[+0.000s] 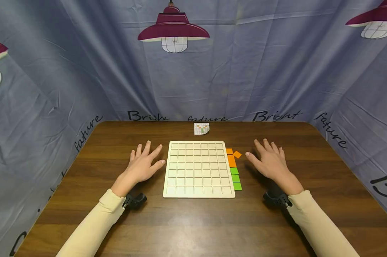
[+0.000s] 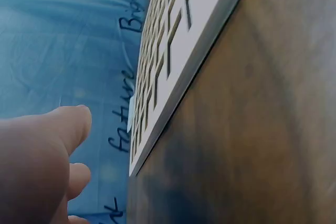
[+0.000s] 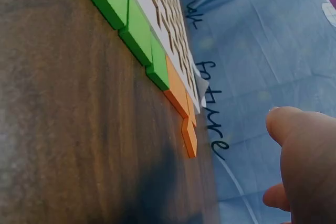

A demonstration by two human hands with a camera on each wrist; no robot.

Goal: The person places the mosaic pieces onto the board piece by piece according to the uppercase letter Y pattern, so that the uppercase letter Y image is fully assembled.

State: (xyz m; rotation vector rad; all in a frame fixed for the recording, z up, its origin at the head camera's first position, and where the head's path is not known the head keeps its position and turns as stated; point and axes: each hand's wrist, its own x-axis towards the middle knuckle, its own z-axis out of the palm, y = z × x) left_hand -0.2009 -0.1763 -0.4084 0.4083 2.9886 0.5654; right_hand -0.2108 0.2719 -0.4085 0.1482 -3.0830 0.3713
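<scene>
Left of the grid board [image 1: 198, 173] is the left hand [image 1: 142, 166], right of it tiles [image 1: 232, 161] and the right hand [image 1: 271, 161], both grips spread.

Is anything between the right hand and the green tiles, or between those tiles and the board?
Nothing visible: only tabletop lies between the right hand and the green tiles, which sit right alongside the grid board.

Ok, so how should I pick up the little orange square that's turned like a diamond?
Probably by pinching two opposite edges of the orange square tile, coming from the right with your right hand. It's thin and lies flat, so its edges should give the best hold. Its left corner points at the other orange tiles, while its right side looks free.
</scene>
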